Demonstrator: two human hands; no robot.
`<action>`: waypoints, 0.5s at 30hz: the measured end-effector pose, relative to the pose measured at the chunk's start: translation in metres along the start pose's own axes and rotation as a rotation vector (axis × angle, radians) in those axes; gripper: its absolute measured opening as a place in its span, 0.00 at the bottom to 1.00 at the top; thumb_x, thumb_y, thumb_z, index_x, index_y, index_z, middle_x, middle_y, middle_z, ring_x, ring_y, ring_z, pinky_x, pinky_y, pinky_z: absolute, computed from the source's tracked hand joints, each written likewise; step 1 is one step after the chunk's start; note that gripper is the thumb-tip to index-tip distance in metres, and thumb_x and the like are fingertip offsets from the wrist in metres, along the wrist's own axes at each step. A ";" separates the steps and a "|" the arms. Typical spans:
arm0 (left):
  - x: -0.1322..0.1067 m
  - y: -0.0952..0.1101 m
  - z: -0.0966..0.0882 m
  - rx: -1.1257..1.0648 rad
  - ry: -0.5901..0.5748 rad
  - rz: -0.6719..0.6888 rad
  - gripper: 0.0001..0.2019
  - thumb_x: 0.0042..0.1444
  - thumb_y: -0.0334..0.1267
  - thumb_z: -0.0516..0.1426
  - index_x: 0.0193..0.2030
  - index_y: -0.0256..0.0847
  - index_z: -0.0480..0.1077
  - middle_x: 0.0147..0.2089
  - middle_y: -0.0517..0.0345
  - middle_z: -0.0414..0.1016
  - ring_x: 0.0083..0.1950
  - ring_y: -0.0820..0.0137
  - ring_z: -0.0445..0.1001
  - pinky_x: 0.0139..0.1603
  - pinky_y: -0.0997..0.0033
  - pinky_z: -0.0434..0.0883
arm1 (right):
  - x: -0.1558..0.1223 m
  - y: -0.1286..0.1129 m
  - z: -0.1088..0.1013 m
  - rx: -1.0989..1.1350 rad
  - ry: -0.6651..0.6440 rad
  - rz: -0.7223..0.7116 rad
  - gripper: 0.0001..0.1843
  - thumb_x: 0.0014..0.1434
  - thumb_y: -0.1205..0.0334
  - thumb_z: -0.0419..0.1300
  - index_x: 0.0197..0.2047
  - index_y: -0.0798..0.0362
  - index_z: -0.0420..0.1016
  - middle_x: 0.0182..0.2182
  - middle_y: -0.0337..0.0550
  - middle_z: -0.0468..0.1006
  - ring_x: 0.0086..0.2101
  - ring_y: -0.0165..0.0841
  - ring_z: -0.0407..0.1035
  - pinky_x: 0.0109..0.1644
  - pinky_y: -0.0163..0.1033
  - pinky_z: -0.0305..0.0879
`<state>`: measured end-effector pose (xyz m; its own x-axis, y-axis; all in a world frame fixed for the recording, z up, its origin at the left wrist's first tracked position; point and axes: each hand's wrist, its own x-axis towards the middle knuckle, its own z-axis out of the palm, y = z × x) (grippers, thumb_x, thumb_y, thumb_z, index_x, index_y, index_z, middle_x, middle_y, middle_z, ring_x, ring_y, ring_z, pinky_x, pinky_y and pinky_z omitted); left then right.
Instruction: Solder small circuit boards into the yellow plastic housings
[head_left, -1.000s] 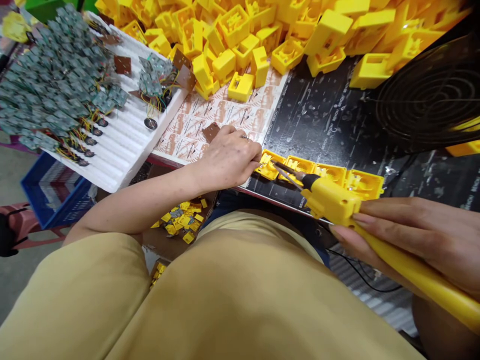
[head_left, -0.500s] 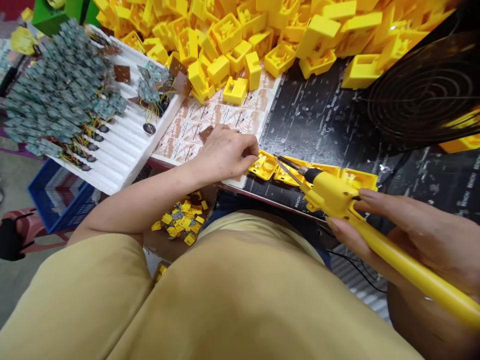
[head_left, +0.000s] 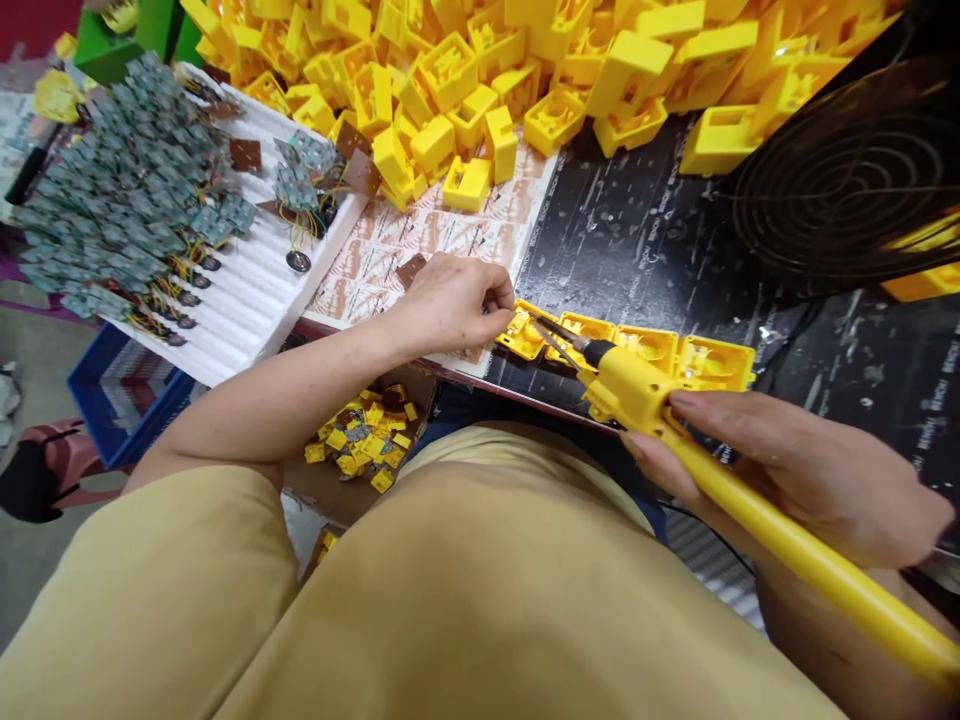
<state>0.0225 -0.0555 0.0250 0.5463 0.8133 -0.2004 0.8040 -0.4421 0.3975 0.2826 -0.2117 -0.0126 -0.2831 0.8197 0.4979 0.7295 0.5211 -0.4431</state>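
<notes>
Our right hand (head_left: 795, 470) has slid left, taking the yellow-handled soldering iron (head_left: 637, 390) with it, so the metal tip now sits just beside the leftmost yellow plastic housing (head_left: 521, 335), close to the fingers (head_left: 499, 305) of our left hand (head_left: 450, 305). More of the black bench (head_left: 885, 400) now shows beyond our right hand. Our view has swung as well: that housing sits further left in the frame, and the blue crate (head_left: 127, 400) sits further right
</notes>
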 end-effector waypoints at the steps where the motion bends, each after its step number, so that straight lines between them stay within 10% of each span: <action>1: 0.001 0.000 0.000 0.028 -0.004 0.005 0.11 0.55 0.34 0.58 0.39 0.38 0.82 0.33 0.56 0.82 0.35 0.68 0.78 0.48 0.64 0.74 | 0.002 -0.002 0.001 0.026 -0.001 -0.020 0.17 0.65 0.64 0.66 0.55 0.48 0.71 0.42 0.38 0.84 0.39 0.32 0.80 0.48 0.35 0.79; 15: 0.009 0.002 -0.001 0.151 -0.022 0.103 0.10 0.53 0.33 0.56 0.36 0.41 0.80 0.31 0.58 0.80 0.42 0.64 0.80 0.56 0.59 0.72 | 0.021 -0.001 -0.011 0.002 -0.107 -0.099 0.13 0.64 0.67 0.67 0.50 0.48 0.73 0.42 0.37 0.82 0.40 0.30 0.79 0.50 0.36 0.79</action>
<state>0.0287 -0.0486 0.0246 0.6313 0.7529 -0.1859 0.7687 -0.5760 0.2779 0.2834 -0.1977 0.0066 -0.4184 0.7846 0.4575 0.6934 0.6013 -0.3970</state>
